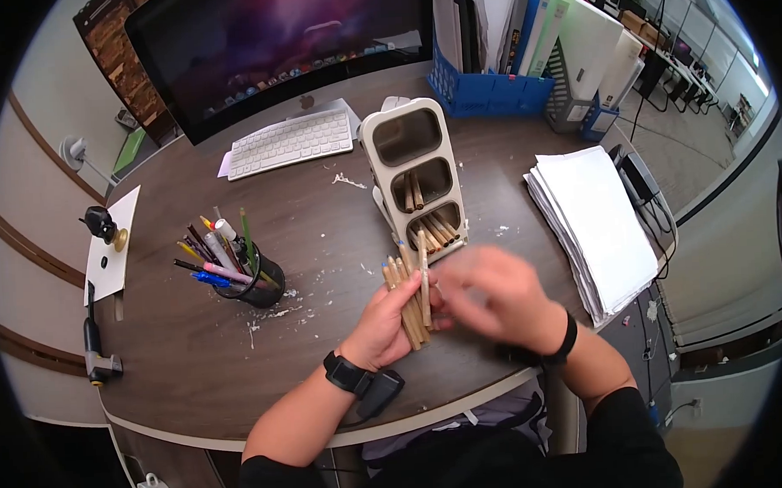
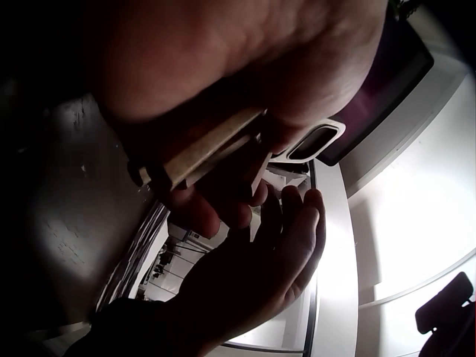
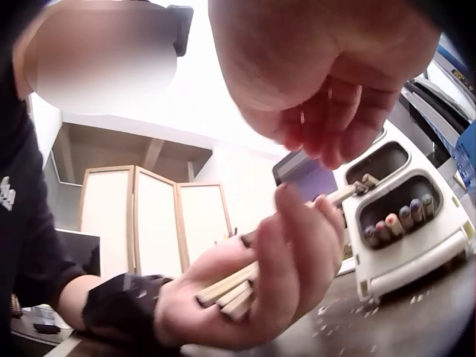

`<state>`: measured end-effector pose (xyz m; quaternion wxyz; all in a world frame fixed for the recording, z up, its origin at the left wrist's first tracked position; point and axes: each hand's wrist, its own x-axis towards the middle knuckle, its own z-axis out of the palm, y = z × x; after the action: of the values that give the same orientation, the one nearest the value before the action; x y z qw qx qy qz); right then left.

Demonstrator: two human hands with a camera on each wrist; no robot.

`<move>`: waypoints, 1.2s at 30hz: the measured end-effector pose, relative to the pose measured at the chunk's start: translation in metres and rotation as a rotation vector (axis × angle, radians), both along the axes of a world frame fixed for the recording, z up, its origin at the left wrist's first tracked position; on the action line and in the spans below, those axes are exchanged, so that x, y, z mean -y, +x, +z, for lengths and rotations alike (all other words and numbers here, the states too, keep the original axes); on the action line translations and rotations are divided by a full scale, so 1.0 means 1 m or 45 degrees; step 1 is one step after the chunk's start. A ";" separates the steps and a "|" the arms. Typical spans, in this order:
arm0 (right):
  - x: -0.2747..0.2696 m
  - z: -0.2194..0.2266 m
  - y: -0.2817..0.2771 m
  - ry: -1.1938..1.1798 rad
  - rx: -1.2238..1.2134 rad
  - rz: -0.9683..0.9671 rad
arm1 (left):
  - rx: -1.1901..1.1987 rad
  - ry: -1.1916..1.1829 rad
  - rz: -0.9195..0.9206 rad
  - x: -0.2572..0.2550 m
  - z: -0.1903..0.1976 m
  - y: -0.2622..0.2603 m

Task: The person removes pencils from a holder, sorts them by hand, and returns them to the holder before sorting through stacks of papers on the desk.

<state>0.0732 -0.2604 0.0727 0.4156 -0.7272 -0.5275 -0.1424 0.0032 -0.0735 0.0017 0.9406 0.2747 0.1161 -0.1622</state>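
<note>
My left hand grips a bundle of several wooden pencils, its fingers curled round them. The right hand, blurred in the head view, is just right of the bundle, with loosely bent fingers and nothing visible in them. Beyond both hands a beige organizer stands tilted. Its lowest compartment holds several pencils, the middle one a few, and the top one shows none.
A black mesh cup of pens stands left on the desk. Behind are a keyboard and monitor. A paper stack lies right, below a blue file rack. White shavings are scattered about.
</note>
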 end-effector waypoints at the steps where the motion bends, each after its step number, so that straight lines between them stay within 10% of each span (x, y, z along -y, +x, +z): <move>1: -0.009 0.010 0.007 -0.008 -0.213 -0.220 | 0.063 -0.082 -0.036 -0.005 -0.007 0.001; 12: -0.030 0.005 0.047 -0.049 0.361 -0.284 | 0.148 -0.067 0.092 -0.015 -0.008 0.001; 16: -0.015 -0.002 0.023 -0.155 0.599 0.268 | 0.030 -0.221 0.151 -0.007 0.016 0.002; 27: -0.009 -0.026 0.045 -0.315 -0.037 -0.205 | 0.529 1.185 0.693 -0.004 -0.009 0.003; 36: -0.028 -0.046 0.053 -0.237 0.079 -0.115 | 0.393 1.167 0.538 -0.008 -0.016 0.012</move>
<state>0.1265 -0.2323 0.0267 0.3227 -0.7810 -0.5177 -0.1339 0.0151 -0.0651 -0.0144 0.7424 0.6490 0.0882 0.1409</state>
